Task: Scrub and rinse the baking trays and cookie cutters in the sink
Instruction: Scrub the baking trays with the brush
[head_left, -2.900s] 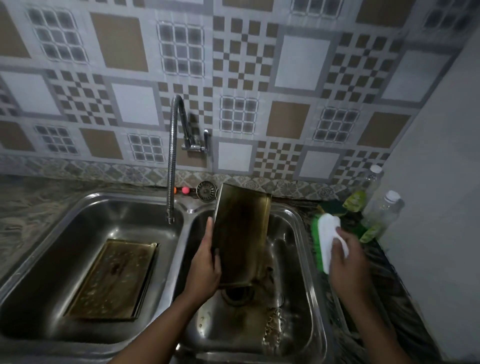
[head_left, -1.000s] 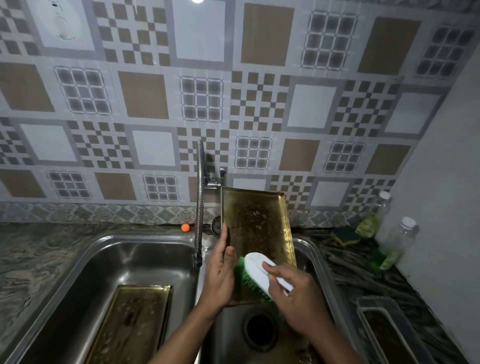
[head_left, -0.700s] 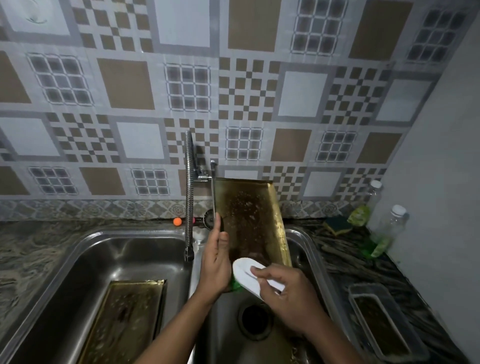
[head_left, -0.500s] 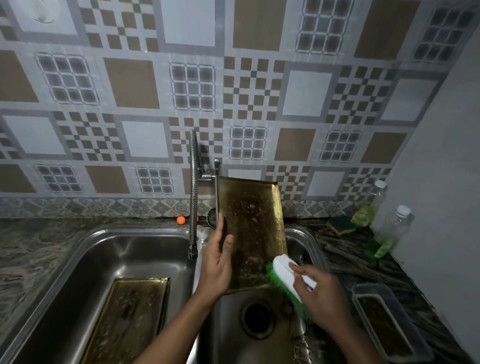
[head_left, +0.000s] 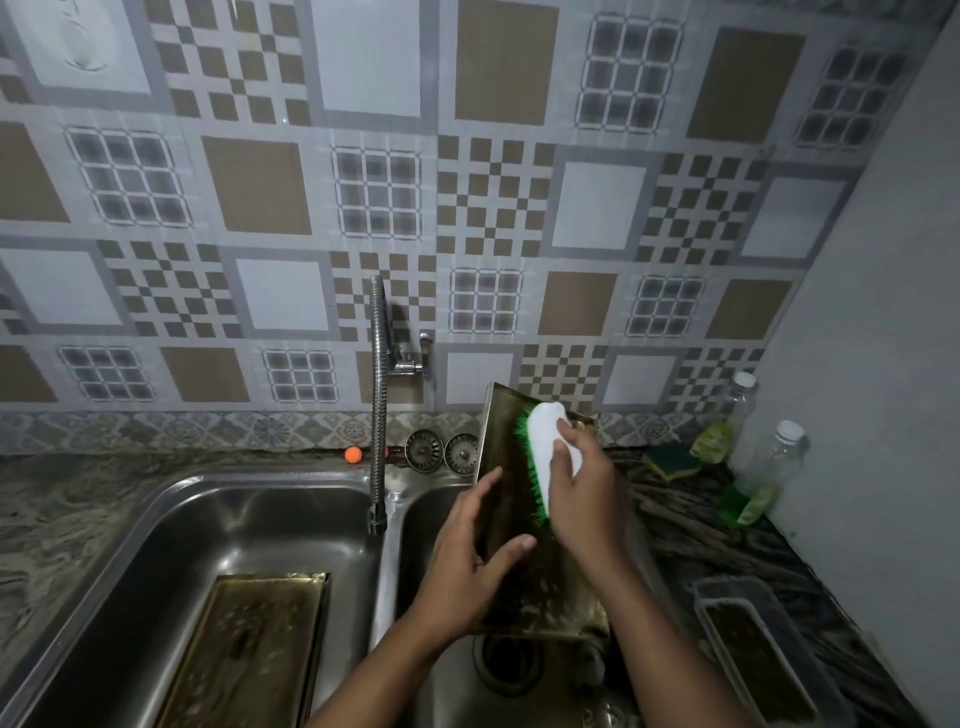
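A greasy golden baking tray (head_left: 506, 499) stands tilted over the right sink basin (head_left: 447, 675), its top edge leaning toward the wall. My left hand (head_left: 470, 566) grips its left edge, thumb on the inner face. My right hand (head_left: 584, 493) holds a white scrub brush with green bristles (head_left: 543, 452) against the upper part of the tray. A second dirty golden tray (head_left: 249, 644) lies flat in the left basin (head_left: 156, 545). No cookie cutters are visible.
A flexible chrome tap (head_left: 379, 415) hangs over the divider between the basins. Two sink strainers (head_left: 441, 451) and an orange ball (head_left: 353, 454) sit behind. On the right counter are a sponge (head_left: 670, 462), two bottles (head_left: 763, 478) and a clear container (head_left: 763, 660).
My right hand has carried the brush from the tray's lower right edge up to its top part. The left hand keeps hold of the tray's left edge.
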